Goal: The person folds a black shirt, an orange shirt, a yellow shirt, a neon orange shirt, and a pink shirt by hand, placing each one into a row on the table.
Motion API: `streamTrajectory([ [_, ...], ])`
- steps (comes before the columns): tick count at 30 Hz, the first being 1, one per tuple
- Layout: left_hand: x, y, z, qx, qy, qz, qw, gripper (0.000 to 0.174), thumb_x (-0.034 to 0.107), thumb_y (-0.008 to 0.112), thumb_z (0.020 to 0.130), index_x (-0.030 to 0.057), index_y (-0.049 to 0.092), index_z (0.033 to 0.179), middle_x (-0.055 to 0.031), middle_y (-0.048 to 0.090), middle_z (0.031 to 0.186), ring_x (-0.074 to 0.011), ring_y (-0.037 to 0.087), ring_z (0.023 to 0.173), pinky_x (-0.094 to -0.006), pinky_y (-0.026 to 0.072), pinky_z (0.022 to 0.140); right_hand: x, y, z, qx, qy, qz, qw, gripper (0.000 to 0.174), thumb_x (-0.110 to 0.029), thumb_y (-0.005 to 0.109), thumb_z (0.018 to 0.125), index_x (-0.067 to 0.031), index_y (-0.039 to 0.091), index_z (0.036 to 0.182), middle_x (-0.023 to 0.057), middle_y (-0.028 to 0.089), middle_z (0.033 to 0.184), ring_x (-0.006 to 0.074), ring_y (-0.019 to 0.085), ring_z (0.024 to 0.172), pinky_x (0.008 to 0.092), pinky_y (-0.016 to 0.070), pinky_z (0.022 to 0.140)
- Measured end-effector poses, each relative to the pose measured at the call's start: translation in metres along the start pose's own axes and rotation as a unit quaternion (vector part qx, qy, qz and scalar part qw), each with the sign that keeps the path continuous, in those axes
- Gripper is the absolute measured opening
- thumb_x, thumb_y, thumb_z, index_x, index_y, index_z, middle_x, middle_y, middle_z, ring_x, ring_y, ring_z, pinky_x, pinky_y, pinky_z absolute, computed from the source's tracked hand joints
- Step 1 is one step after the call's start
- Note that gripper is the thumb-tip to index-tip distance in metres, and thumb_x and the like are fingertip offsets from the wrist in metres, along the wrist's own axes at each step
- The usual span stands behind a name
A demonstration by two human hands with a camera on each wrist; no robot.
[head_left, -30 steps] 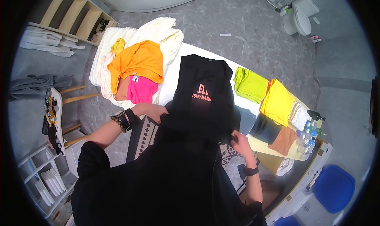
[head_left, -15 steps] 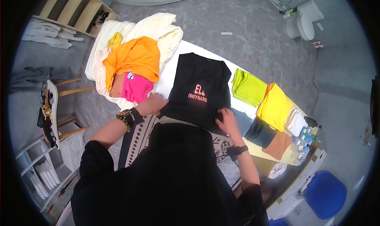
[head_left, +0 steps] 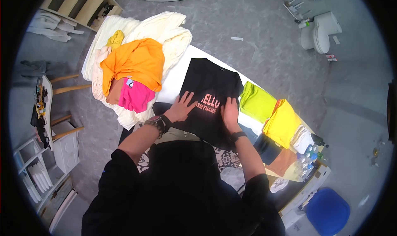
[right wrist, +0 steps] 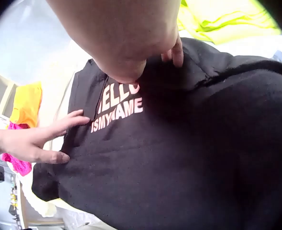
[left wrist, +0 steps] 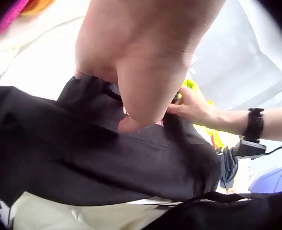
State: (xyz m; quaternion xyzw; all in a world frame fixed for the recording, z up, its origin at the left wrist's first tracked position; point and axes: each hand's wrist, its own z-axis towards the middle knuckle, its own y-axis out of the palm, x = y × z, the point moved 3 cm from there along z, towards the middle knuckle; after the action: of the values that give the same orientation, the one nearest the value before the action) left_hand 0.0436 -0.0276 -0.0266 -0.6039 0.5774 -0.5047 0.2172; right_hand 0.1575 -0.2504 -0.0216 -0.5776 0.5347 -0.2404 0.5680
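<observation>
A black shirt (head_left: 206,76) with pink lettering (right wrist: 119,105) is spread over the white table (head_left: 175,81) in front of me. My left hand (head_left: 180,107) rests on it left of the lettering, its fingers spread. At the right of the print, my right hand (head_left: 230,112) lies on the cloth with fingers extended. Both hands also show on the shirt in the right wrist view, where a fold of black cloth overlaps the start of the lettering. The left wrist view has the back of the left hand (left wrist: 145,52) covering much of the print.
On the left lies a pile with an orange garment (head_left: 138,64), a pink one (head_left: 136,96) and a cream blanket (head_left: 171,27). To the right are folded green (head_left: 258,101), yellow (head_left: 282,124) and brown garments (head_left: 282,161), with bottles (head_left: 306,161) at the table's end.
Both hands have left the shirt's near edge and moved forward onto its front, beside the lettering. The near part of the shirt has come down onto the table, and more of the print shows.
</observation>
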Motion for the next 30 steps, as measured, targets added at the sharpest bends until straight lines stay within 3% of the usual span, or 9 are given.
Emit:
streamTrajectory([
  [3, -0.006, 0.004, 0.005, -0.026, -0.006, 0.000, 1.000, 0.077, 0.026, 0.069, 0.076, 0.0178, 0.036, 0.146, -0.0223, 0.010, 0.157, -0.0454, 0.013, 0.143, -0.0589, 0.0306, 0.106, 0.032, -0.005, 0.001, 0.070, 0.103, 0.121, 0.985, 0.027, -0.015, 0.054, 0.084, 0.0052, 0.060, 0.101, 0.0309, 0.063, 0.089, 0.0469, 0.060, 0.087, 0.0492, 0.0505, 0.076],
  [6, -0.021, 0.007, 0.000, -0.063, -0.002, 0.024, 0.998, 0.076, 0.028, 0.067, 0.079, 0.0209, 0.035, 0.147, -0.0220, 0.004, 0.158, -0.0471, 0.016, 0.142, -0.0577, 0.0341, 0.104, 0.066, -0.017, -0.001, 0.127, 0.173, 0.324, 0.921, 0.025, -0.014, 0.054, 0.085, 0.0081, 0.060, 0.095, 0.0200, 0.067, 0.086, 0.0266, 0.063, 0.078, 0.0362, 0.0492, 0.074],
  [8, -0.021, -0.005, -0.001, -0.064, -0.020, 0.047, 0.997, 0.063, 0.026, 0.068, 0.077, 0.0142, 0.048, 0.136, -0.0239, 0.028, 0.150, -0.0455, 0.031, 0.135, -0.0579, 0.0333, 0.103, 0.085, -0.022, -0.009, 0.130, 0.262, 0.436, 0.851, 0.025, -0.013, 0.053, 0.087, 0.0080, 0.061, 0.097, 0.0110, 0.066, 0.088, 0.0160, 0.057, 0.081, 0.0304, 0.0466, 0.076],
  [11, 0.001, -0.043, 0.027, -0.077, -0.015, 0.047, 0.996, 0.047, 0.024, 0.067, 0.076, 0.0061, 0.058, 0.118, -0.0211, 0.050, 0.126, -0.0411, 0.045, 0.121, -0.0576, 0.0322, 0.102, 0.092, -0.038, -0.020, 0.192, 0.274, 0.495, 0.802, 0.024, -0.013, 0.052, 0.090, 0.0060, 0.062, 0.100, 0.0092, 0.064, 0.094, 0.0165, 0.055, 0.088, 0.0287, 0.0427, 0.084],
  [12, 0.010, -0.043, 0.041, 0.045, 0.042, 0.050, 0.997, 0.033, 0.019, 0.066, 0.076, 0.0025, 0.061, 0.105, -0.0162, 0.057, 0.106, -0.0368, 0.050, 0.110, -0.0541, 0.0329, 0.101, 0.094, -0.041, -0.021, 0.211, 0.269, 0.510, 0.789, 0.023, -0.014, 0.052, 0.091, 0.0062, 0.060, 0.096, 0.0106, 0.063, 0.091, 0.0186, 0.054, 0.087, 0.0306, 0.0421, 0.084],
  [14, 0.032, -0.047, 0.081, 0.074, 0.119, -0.102, 0.985, 0.038, 0.014, 0.063, 0.078, 0.0008, 0.059, 0.113, -0.0198, 0.054, 0.118, -0.0393, 0.048, 0.118, -0.0544, 0.0329, 0.103, 0.099, -0.044, -0.024, 0.213, 0.270, 0.515, 0.785, 0.023, -0.015, 0.052, 0.092, 0.0058, 0.061, 0.097, 0.0105, 0.063, 0.092, 0.0185, 0.054, 0.088, 0.0300, 0.0416, 0.085],
  [20, 0.069, -0.027, 0.162, 0.102, 0.072, -0.055, 0.991, 0.053, 0.010, 0.060, 0.080, 0.0007, 0.049, 0.131, -0.0254, 0.029, 0.147, -0.0442, 0.024, 0.139, -0.0570, 0.0287, 0.108, 0.084, -0.083, -0.021, 0.256, 0.268, 0.506, 0.779, 0.019, -0.017, 0.054, 0.094, 0.0003, 0.061, 0.092, 0.0045, 0.060, 0.088, 0.0142, 0.052, 0.083, 0.0270, 0.0413, 0.080],
  [21, 0.071, -0.024, 0.169, 0.046, 0.078, -0.034, 0.995, 0.055, 0.012, 0.058, 0.083, 0.0051, 0.045, 0.137, -0.0243, 0.018, 0.153, -0.0457, 0.012, 0.143, -0.0625, 0.0235, 0.110, 0.085, -0.087, -0.021, 0.238, 0.264, 0.528, 0.771, 0.016, -0.016, 0.054, 0.095, -0.0014, 0.061, 0.092, 0.0019, 0.061, 0.087, 0.0102, 0.052, 0.082, 0.0247, 0.0417, 0.076],
  [30, 0.093, -0.050, 0.177, -0.057, 0.035, 0.002, 0.998, 0.079, 0.007, 0.058, 0.085, 0.0382, 0.025, 0.150, -0.0178, -0.001, 0.159, -0.0582, 0.008, 0.139, -0.0753, 0.0280, 0.098, 0.083, -0.089, -0.008, 0.203, 0.266, 0.568, 0.752, 0.018, -0.014, 0.055, 0.097, -0.0052, 0.056, 0.081, -0.0002, 0.056, 0.073, 0.0068, 0.050, 0.058, 0.0220, 0.0410, 0.049],
])
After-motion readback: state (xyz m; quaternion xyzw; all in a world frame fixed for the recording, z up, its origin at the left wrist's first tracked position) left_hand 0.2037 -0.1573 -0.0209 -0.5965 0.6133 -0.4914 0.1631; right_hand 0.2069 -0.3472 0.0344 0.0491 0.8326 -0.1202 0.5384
